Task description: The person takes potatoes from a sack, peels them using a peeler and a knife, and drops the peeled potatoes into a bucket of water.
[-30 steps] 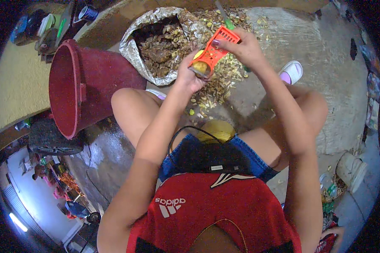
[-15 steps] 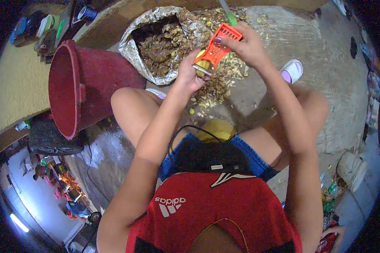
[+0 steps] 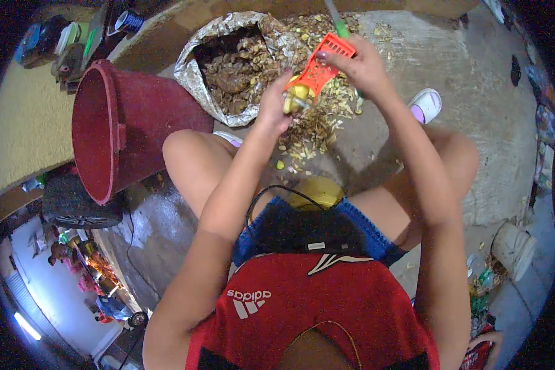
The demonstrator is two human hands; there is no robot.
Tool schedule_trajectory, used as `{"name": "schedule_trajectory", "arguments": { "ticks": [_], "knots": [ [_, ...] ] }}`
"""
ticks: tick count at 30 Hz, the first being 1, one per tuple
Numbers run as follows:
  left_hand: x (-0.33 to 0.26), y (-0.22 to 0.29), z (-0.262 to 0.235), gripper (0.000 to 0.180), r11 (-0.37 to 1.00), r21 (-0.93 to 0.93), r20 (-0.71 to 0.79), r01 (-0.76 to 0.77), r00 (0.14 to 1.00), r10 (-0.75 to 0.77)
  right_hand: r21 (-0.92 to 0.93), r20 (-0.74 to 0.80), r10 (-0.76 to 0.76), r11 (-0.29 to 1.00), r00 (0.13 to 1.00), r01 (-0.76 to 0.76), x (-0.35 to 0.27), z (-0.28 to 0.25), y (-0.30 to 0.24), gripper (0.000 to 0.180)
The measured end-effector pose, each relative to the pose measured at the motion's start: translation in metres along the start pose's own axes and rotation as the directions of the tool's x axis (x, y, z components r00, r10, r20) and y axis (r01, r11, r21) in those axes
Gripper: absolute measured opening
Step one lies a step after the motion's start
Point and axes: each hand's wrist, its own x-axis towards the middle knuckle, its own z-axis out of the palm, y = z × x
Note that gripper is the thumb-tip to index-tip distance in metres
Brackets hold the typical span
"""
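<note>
In front of me my left hand (image 3: 274, 105) is closed around a yellow, partly peeled piece of fruit or vegetable (image 3: 296, 98), its exact kind unclear. My right hand (image 3: 365, 66) grips an orange plastic peeler (image 3: 324, 66) with a slotted, pierced body; its lower end lies against the yellow piece. A knife (image 3: 340, 26) with a green handle also sits in the right hand, its blade pointing away from me. Below both hands, peelings (image 3: 317, 132) are strewn over the floor.
A peel-filled silvery sack (image 3: 188, 65) lies open beyond my left hand. Left of it, a large dark red bucket (image 3: 145, 123) rests on its side, with a tire (image 3: 83, 200) nearby. A yellow, rounded object (image 3: 317, 190) sits between my legs. A whitish bucket (image 3: 513, 250) lies at right.
The peeler has shifted slightly along the yellow piece, which has turned a little in my left hand. Both hands stay in nearly the same place.
</note>
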Motion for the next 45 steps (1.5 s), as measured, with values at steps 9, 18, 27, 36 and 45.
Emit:
{"name": "schedule_trajectory", "arguments": {
  "ticks": [9,18,27,36,45],
  "knots": [
    [0.000,0.001,-0.003,0.026,0.994,0.057,-0.024,-0.090,0.996,0.091,0.213,-0.051,0.196,0.960,0.979,-0.181,0.017,-0.033,-0.005,0.027],
    [0.005,0.003,-0.017,0.041,0.967,-0.089,0.314,0.237,0.929,-0.198,0.221,-0.183,0.342,0.928,0.922,-0.300,0.031,-0.057,0.009,0.022],
    [-0.007,0.011,0.005,0.037,0.942,-0.290,0.217,0.171,0.970,-0.109,0.193,0.124,0.104,0.973,0.987,-0.127,-0.005,0.003,-0.008,0.036],
    [0.001,0.011,-0.005,0.032,0.948,-0.181,0.288,0.261,0.936,-0.202,-0.148,0.097,0.021,0.989,0.995,-0.007,0.007,-0.011,-0.006,0.032],
    [0.003,0.014,-0.015,0.031,0.898,-0.213,0.521,0.386,0.822,-0.229,0.144,-0.172,0.275,0.957,0.946,-0.252,0.030,-0.060,0.009,0.030]
  ]
}}
